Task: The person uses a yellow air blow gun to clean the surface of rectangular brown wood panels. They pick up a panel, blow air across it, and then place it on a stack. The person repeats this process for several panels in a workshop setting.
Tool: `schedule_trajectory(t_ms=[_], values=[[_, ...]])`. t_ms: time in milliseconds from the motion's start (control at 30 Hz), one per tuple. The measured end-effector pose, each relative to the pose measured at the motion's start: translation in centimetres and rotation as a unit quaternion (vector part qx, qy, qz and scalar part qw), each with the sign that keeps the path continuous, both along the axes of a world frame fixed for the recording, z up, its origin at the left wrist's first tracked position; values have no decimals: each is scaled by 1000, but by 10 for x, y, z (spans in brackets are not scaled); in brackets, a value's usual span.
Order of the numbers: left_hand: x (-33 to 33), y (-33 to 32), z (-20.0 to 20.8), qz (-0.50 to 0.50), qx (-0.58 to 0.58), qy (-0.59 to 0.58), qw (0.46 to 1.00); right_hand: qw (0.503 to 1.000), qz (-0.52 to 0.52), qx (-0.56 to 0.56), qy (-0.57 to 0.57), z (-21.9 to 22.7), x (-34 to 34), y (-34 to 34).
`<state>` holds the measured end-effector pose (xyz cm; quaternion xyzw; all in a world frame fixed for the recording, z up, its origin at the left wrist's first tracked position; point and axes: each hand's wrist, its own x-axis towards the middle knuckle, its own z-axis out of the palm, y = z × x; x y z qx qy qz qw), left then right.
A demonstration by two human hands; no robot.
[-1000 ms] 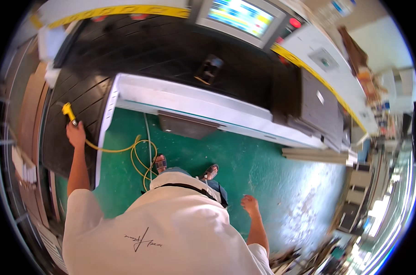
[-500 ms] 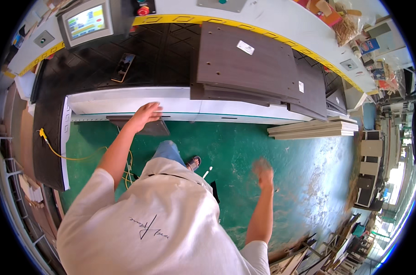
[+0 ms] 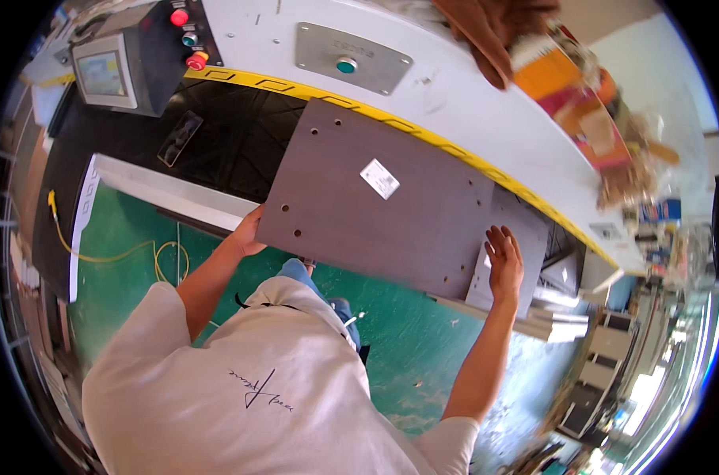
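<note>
A brown flat panel (image 3: 359,214) with several drilled holes and a white label lies across the black machine bed, its near edge jutting toward me. At its left end my left hand (image 3: 250,231) is closed on the edge, part of the fingers hidden by the panel. My right hand (image 3: 505,257) is open by the right end, fingers stretched upward, nothing in it; whether it touches the panel I cannot tell. Another brown panel (image 3: 522,226) shows beneath and to the right, with a white label next to my right hand.
A phone-like dark object (image 3: 180,138) lies on the black bed, left of the panel. Behind run a yellow strip and a white beam with a green button (image 3: 346,66). A control screen (image 3: 104,77) stands far left. Pale boards (image 3: 553,324) are stacked at right; a yellow hose (image 3: 122,257) hangs at left.
My view has moved in closer to the machine. The left hand has gone from hanging before the bed to the panel's left edge. My right hand has risen to the panel's right end.
</note>
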<state>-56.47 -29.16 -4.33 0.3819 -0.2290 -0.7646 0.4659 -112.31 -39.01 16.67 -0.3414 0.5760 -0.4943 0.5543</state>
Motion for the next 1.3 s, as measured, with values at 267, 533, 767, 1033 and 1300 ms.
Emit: schedule_trajectory(t_ms=[267,533,767,1033,1300], values=[[-74,42,50,316,150,292,890,984,49,100,-141,-88,-5,-162],[-110,2,67,447,160,244,846,964,233,125,15,-117,8,-215],[-120,-11,42,509,115,194,831,922,354,104,122,-126,19,-232],[-128,23,48,542,134,249,791,857,441,69,257,-114,38,-230],[-122,92,57,543,148,268,782,800,469,15,374,-101,62,-209]])
